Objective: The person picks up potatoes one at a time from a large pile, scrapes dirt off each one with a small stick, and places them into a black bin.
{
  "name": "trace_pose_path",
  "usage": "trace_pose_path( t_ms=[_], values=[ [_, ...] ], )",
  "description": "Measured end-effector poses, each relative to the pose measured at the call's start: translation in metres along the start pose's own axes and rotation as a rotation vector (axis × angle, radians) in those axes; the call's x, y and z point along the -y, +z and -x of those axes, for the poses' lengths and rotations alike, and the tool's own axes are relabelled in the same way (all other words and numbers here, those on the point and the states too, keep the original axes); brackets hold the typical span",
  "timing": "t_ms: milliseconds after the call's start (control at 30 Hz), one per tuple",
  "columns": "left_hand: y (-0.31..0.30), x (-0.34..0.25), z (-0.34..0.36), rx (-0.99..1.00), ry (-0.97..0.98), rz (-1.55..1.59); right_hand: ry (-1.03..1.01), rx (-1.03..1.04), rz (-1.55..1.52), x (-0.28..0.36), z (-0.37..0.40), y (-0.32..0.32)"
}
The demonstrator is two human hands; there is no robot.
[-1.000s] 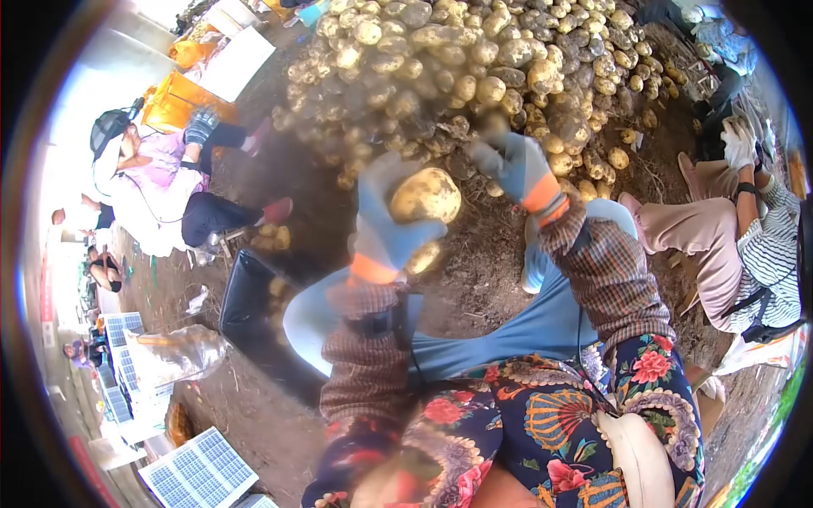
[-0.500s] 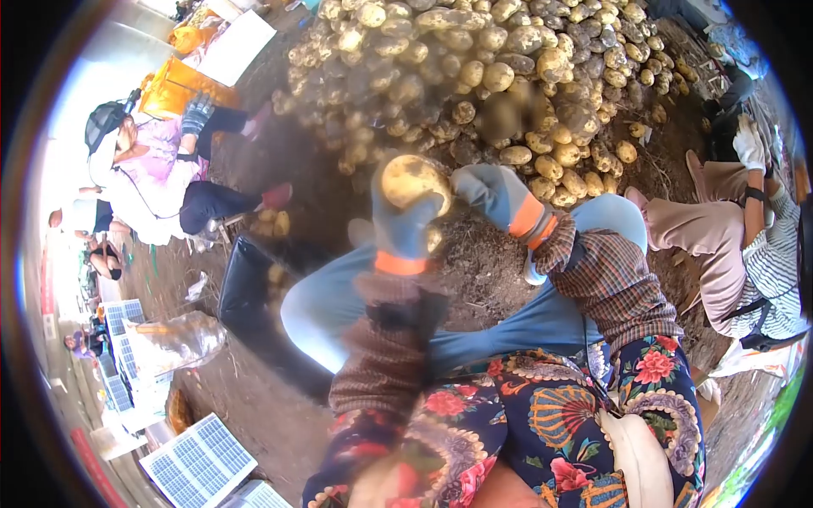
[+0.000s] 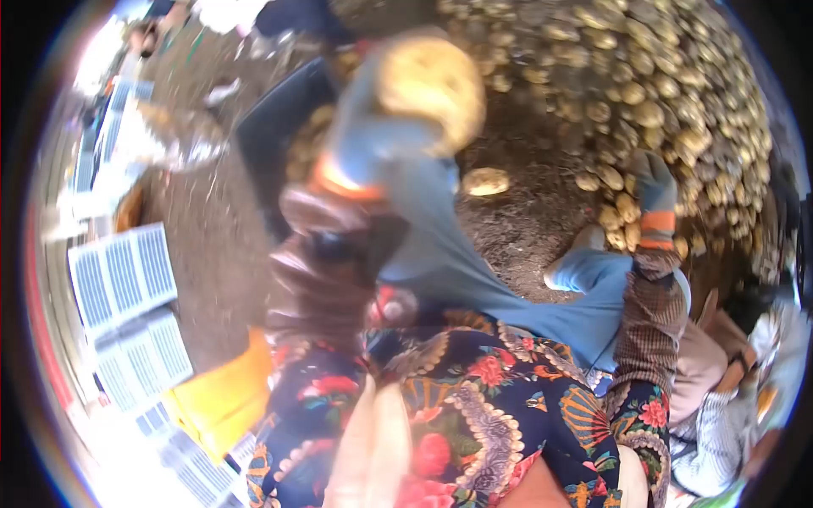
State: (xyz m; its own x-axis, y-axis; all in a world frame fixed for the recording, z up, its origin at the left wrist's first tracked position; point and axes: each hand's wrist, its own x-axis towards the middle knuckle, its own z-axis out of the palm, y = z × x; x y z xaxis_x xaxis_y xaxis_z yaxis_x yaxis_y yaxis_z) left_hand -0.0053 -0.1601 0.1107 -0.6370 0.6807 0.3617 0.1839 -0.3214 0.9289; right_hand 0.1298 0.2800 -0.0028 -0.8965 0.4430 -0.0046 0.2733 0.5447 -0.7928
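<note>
My left hand [image 3: 364,148], in a grey-blue glove with an orange cuff band, is closed around a large yellow potato [image 3: 432,89]. Both are smeared by motion and lifted near the camera, over my left leg. My right hand [image 3: 654,182], gloved alike, reaches to the near edge of the potato pile [image 3: 669,93]. Its fingers are stretched toward the potatoes, with nothing seen in them. A single potato [image 3: 486,181] lies on the soil between my legs.
A dark box-like container [image 3: 284,127] stands left of my leg, potatoes beside it. Farther left are white boxes with blue print [image 3: 123,275] and a yellow bag [image 3: 224,389]. Another person's striped sleeve [image 3: 711,440] shows at the right. My shoe [image 3: 580,254] rests on the soil.
My view has swung left, so the pile now sits farther right. My left hand has carried the potato leftward and up; my right hand has moved away from it to the pile's edge.
</note>
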Motion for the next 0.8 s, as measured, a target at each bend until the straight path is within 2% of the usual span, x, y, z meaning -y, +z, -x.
trace_pose_path(
  t_ms=[67,100,133,167,200,267,300,367,400,467,567,667,733,800],
  values=[
    [-0.056,-0.028,0.048,-0.163,-0.049,0.07,-0.099,0.033,-0.002,-0.009,-0.001,0.006],
    [-0.058,-0.049,0.076,-0.515,-0.191,0.307,-0.023,0.049,-0.02,-0.009,-0.002,0.008],
    [-0.092,-0.039,0.106,-0.595,-0.193,0.308,-0.17,0.108,0.085,-0.019,-0.003,0.004],
    [-0.132,-0.012,0.147,-0.676,-0.195,0.311,-0.206,0.135,0.111,-0.024,-0.003,0.005],
    [-0.16,0.016,0.187,-0.806,-0.285,0.13,-0.242,0.162,0.135,-0.03,-0.003,0.007],
    [-0.179,0.067,0.252,-1.039,-0.574,-0.13,-0.08,0.149,0.032,-0.03,0.004,0.013],
    [-0.182,0.089,0.277,-1.094,-0.702,-0.2,-0.03,0.179,0.045,-0.031,0.005,0.012],
    [-0.173,0.125,0.313,-1.151,-0.927,-0.299,0.074,0.229,0.069,-0.034,0.005,0.012],
    [-0.167,0.138,0.323,-1.145,-1.005,-0.332,0.13,0.231,-0.077,-0.035,0.007,0.012],
    [-0.155,0.159,0.337,-1.123,-1.13,-0.384,-0.056,0.222,-0.027,-0.047,0.006,0.01],
    [-0.141,0.184,0.341,-1.053,-1.251,-0.452,-0.163,0.218,0.003,-0.049,0.003,-0.001],
    [-0.131,0.203,0.334,-0.954,-1.302,-0.506,-0.082,0.171,-0.015,-0.034,0.004,-0.015],
    [-0.129,0.21,0.327,-0.885,-1.29,-0.532,0.218,0.14,-0.104,0.01,0.008,-0.021],
    [-0.133,0.218,0.309,-0.862,-1.19,-0.548,0.005,0.151,-0.03,-0.018,-0.001,-0.029]
  ],
)
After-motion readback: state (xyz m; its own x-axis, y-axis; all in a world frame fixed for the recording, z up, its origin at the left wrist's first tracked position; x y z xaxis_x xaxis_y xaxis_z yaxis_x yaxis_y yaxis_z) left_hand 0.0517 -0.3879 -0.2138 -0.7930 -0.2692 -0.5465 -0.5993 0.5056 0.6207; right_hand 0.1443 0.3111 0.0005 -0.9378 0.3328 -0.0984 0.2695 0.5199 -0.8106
